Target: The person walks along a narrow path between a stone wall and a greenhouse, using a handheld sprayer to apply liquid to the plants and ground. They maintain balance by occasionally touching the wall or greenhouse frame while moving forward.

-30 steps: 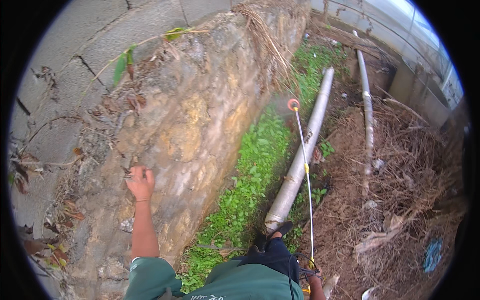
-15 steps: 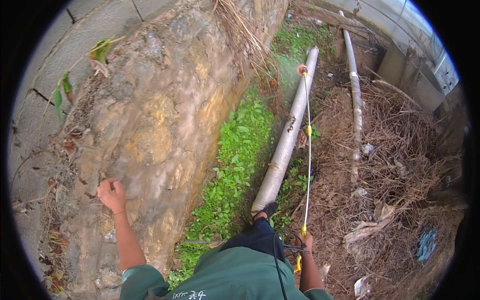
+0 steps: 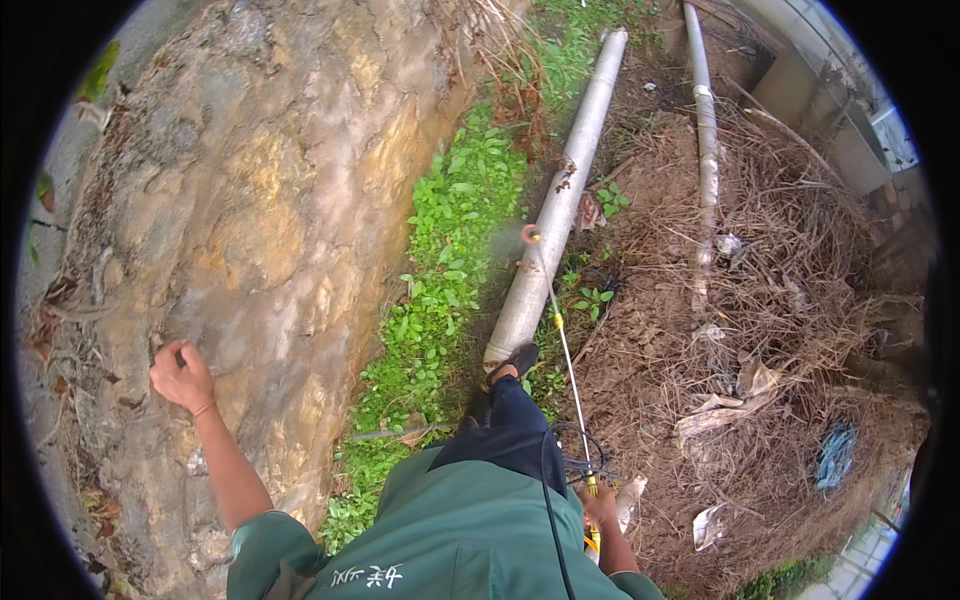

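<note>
Since the earlier frame, the spray lance [image 3: 562, 340] has been lowered so that its orange nozzle [image 3: 531, 236] now sits over the near part of the grey pipe [image 3: 553, 225], and the left hand [image 3: 182, 376] has been shifted lower on the rock wall [image 3: 270, 190]

Progress is judged as partial: a faint mist is seen at the nozzle, directed at the green weeds [image 3: 445, 270] between wall and pipe. Treated and untreated growth cannot be told apart, and the strip extends well beyond the nozzle, so most of it is judged still to be covered

Left arm: extended outward and up, palm laid on the rock, fingers bent loosely against the stone and grasping nothing

Right hand [image 3: 601, 505]: held low beside the body, fingers clenched around the lance grip, with a black hose [image 3: 548, 500] led back across the green shirt. One shoe [image 3: 515, 358] is set at the near end of the pipe. Dry brush [image 3: 790, 330] and a second pipe [image 3: 705, 120] lie to the right
</note>
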### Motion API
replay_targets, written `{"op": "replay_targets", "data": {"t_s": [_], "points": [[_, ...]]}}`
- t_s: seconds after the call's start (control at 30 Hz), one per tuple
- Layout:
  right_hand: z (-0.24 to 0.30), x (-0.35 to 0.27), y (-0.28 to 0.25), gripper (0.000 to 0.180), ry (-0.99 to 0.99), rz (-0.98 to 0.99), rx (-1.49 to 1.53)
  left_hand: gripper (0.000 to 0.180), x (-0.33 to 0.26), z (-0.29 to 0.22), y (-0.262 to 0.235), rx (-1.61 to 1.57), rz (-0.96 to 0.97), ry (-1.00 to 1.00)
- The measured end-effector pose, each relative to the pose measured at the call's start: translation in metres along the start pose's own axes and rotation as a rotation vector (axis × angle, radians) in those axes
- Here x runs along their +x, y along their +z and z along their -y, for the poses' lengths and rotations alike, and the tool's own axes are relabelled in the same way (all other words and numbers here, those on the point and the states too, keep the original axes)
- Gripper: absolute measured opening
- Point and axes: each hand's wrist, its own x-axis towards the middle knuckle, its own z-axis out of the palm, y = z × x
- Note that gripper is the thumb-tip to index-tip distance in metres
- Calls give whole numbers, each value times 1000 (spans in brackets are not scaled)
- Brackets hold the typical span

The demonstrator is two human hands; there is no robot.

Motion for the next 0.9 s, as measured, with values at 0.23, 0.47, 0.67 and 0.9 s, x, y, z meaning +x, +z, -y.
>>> {"op": "replay_targets", "data": {"t_s": [0.23, 0.47, 0.67, 0.9], "points": [[76, 96, -6, 33, -197, -275, 144, 17, -8, 19, 8, 75, 45, -11], [307, 181, -61, 53, -276, -29, 304, 25, -4, -51, 12, 244, 56, -249], [492, 225, -87, 44, -436, -65, 482, 24, 34, -192, 88, -347, 306, -507], [528, 195, -114, 48, -472, 68, 326, 23, 165, -316, 182, -632, 301, -295]]}}
